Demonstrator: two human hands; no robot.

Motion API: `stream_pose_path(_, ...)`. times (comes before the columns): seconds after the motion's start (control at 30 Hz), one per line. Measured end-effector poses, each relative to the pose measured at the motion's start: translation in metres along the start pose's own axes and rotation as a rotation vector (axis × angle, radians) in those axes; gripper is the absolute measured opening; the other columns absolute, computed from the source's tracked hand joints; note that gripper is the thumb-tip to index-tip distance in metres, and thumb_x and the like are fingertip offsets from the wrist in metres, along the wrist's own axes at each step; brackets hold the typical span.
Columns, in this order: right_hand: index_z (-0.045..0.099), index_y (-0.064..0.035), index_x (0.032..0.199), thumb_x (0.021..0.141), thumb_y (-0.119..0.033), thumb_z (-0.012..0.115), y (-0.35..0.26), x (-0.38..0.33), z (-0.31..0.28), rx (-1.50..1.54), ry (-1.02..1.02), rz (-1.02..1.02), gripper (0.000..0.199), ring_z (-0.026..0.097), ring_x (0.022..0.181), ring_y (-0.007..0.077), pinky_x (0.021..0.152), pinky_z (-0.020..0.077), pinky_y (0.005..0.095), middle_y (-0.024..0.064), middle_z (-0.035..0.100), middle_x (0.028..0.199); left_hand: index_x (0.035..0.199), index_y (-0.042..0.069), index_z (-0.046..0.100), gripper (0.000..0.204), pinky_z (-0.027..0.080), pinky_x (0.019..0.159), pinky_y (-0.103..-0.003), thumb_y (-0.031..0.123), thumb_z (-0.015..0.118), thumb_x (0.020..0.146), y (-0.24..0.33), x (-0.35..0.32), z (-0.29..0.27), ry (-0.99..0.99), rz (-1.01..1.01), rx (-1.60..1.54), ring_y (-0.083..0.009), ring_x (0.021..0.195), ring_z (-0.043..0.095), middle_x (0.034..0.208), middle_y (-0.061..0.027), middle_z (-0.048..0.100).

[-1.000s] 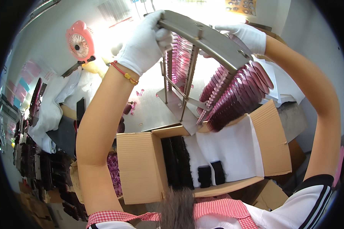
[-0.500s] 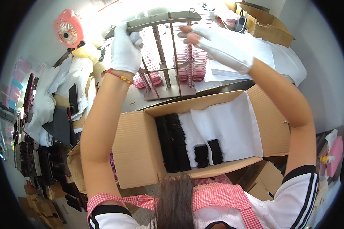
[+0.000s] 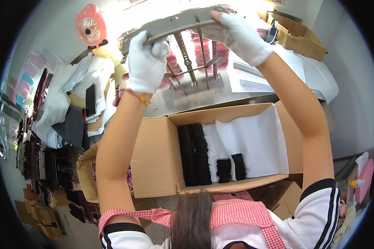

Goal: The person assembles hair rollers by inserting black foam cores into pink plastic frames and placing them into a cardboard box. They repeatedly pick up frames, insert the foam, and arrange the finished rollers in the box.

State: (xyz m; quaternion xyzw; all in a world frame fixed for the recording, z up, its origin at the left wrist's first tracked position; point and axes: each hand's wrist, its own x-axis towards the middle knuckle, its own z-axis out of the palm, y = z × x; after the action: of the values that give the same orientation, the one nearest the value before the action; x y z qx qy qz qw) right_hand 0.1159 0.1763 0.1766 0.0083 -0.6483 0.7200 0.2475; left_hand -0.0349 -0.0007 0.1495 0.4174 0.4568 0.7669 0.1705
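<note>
Both my white-gloved hands hold a grey metal rack (image 3: 174, 27) up over the bench. It has a broad top bar, thin upright rods and a base plate blurred by motion. My left hand (image 3: 146, 66) is closed round the left end of the top bar. At its right end my right hand (image 3: 241, 39) grips with the thumb on top and the fingers underneath. Stacks of pink layered pieces (image 3: 201, 52) show through between the rods. Nearer to me, an open cardboard box (image 3: 153, 157) holds black furry strips (image 3: 193, 153) and white sheets (image 3: 255, 137).
A pink fan (image 3: 90, 27) stands at the back left, above piled papers and a dark phone-shaped thing (image 3: 90, 99). White paper stacks (image 3: 257, 79) lie on the metal bench (image 3: 166, 108) at right. Another cardboard box (image 3: 305, 41) sits at the back right.
My right hand has come onto the right end of the rack's top bar, where it was loose before. The rack has been raised and tilted, and its base has shifted away from the box.
</note>
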Motion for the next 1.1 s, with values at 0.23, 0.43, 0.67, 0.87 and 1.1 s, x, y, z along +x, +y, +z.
stream_pose_path(0.23,0.058,0.0006,0.131,0.097,-0.024,0.062,0.095,-0.062,-0.040,-0.396,-0.012,0.117,0.042,0.054,0.115,0.0119,0.104,0.0394,0.0295,0.0052,0.064,0.124,0.108,0.007,0.064,0.036,0.046,0.085,-0.028,0.041,0.056,0.100,-0.065,-0.106,-0.005,0.482,-0.703,-0.052,-0.0122,0.091,0.061,0.100,-0.0024,0.068)
stream_pose_path(0.43,0.070,-0.0027,0.112,0.090,-0.012,0.069,0.192,-0.075,-0.061,-0.578,0.000,0.326,0.024,0.063,0.088,0.0119,0.079,0.0490,0.0282,0.0044,0.073,0.098,0.113,0.002,0.059,0.026,0.047,0.094,-0.038,0.018,0.061,0.092,-0.113,-0.147,0.020,-0.187,-0.304,0.730,-0.0250,0.106,0.061,0.113,-0.0127,0.064)
stream_pose_path(0.67,0.072,0.0030,0.106,0.085,-0.017,0.071,0.193,-0.075,-0.117,-0.787,-0.241,0.507,0.029,0.067,0.100,0.0183,0.091,0.0507,0.0300,0.0135,0.072,0.111,0.116,0.005,0.060,0.039,0.043,0.101,-0.047,0.017,0.070,0.080,-0.176,-0.125,0.022,-0.147,0.103,1.506,-0.0367,0.119,0.051,0.130,-0.0197,0.054)
stream_pose_path(0.87,0.037,0.0043,0.143,0.075,-0.023,0.079,0.176,-0.068,-0.133,-0.561,0.200,0.381,0.085,0.045,0.131,0.0284,0.112,0.0350,0.0354,0.0226,0.045,0.141,0.098,0.010,0.065,0.021,0.052,0.078,-0.044,0.004,0.067,0.079,-0.189,-0.123,0.013,-0.063,0.174,1.460,-0.0329,0.084,0.063,0.124,-0.0130,0.059)
stream_pose_path(1.1,0.050,-0.0069,0.144,0.082,0.001,0.065,0.178,-0.060,-0.105,-0.544,-0.126,0.101,0.064,0.057,0.116,0.0147,0.104,0.0436,0.0288,0.0096,0.061,0.127,0.090,0.011,0.068,0.015,0.051,0.079,-0.043,0.002,0.064,0.078,-0.194,-0.123,0.009,-0.012,0.199,1.375,-0.0320,0.082,0.063,0.118,-0.0126,0.062)
